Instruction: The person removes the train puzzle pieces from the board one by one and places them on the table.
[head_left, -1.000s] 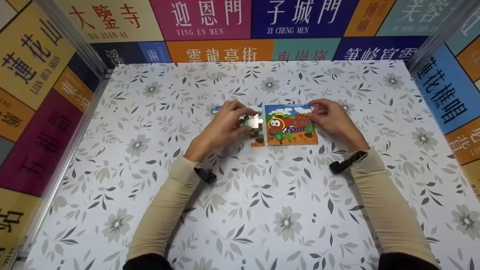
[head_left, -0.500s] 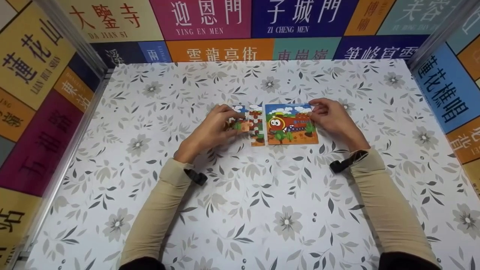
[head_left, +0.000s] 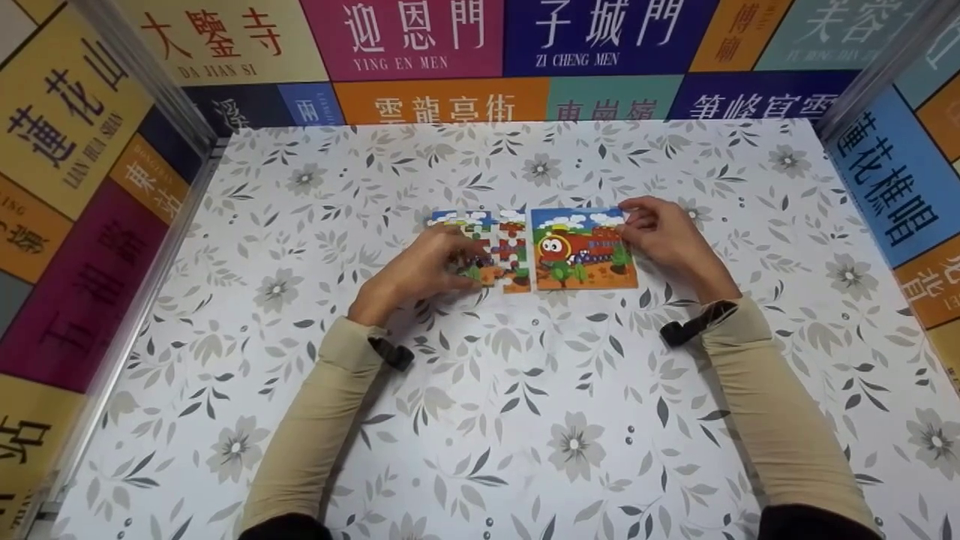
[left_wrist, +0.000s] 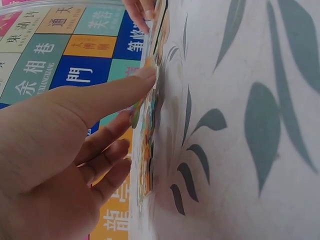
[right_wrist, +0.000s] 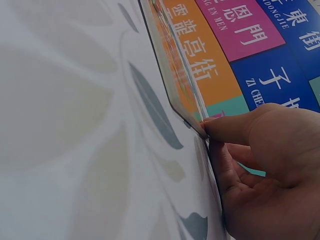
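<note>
A jigsaw puzzle (head_left: pixel 514 259) showing a train scene lies on the table, its left part under my left hand (head_left: pixel 420 262). Between that hand's thumb and fingers, a tilted puzzle piece (left_wrist: pixel 135 114) is pinched just above the other pieces, as the left wrist view shows. Right beside the puzzle lies a square picture card (head_left: pixel 577 262) with a red train, blue sky and orange ground. My right hand (head_left: pixel 660 234) holds the card's right edge, and its thumb (right_wrist: pixel 225 129) presses at the corner in the right wrist view. Some left fingertips are hidden in the head view.
A white cloth with grey flowers and leaves covers the table (head_left: pixel 480 420). Colourful panels with large characters (head_left: pixel 420 37) stand along the back and both sides. A black wrist camera (head_left: pixel 390 352) sits on the left cuff, another (head_left: pixel 679 334) on the right.
My left hand has moved left and lowered over the puzzle. The piece it held up half a second ago is now down near the other pieces. The right hand and card stay put.
</note>
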